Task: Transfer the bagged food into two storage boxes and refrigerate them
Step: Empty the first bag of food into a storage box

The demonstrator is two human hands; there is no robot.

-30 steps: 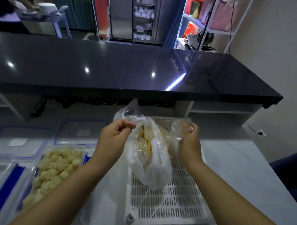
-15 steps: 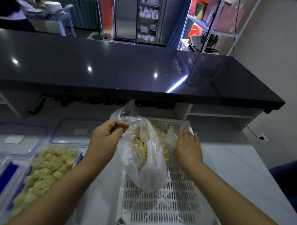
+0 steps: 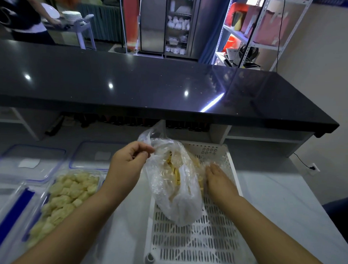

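Clear plastic bag (image 3: 175, 191) of yellowish food sits on a white slotted tray (image 3: 204, 241) on the counter (image 3: 281, 198). Left hand (image 3: 126, 163) pinches the bag's top edge between thumb and fingertips. Right hand (image 3: 217, 178) lies flat against the bag's right side, fingers straight and together. Left of the tray, one storage box (image 3: 68, 195) is full of pale chunks, no lid on. Second box (image 3: 3, 197) at far left is blurred, contents unclear. Two lids (image 3: 32, 162) lie behind the boxes. Judgement: filling about half done; this bag not yet emptied, lidding and refrigerating left.
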